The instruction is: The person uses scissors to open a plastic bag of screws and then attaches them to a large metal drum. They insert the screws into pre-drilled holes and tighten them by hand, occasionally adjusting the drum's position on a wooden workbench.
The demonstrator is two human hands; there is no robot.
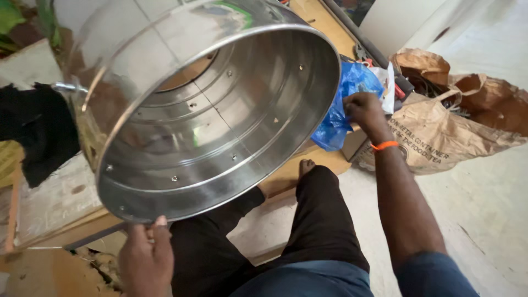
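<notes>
While we are sitting on the floor, we are logging: one large steel drum (220,110), open-ended and tipped on its side, its lower rim being pinched by our left hand (146,256), fingers closed over the edge; one blue plastic bag (344,104) just beside the drum, our right hand (366,110) curling shut on it; brown paper sacks (440,132) lying behind

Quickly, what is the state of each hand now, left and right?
Left hand: closed on the lower rim of the steel drum.
Right hand: fingers curled on the blue plastic bag, apparently gripping it.
</notes>
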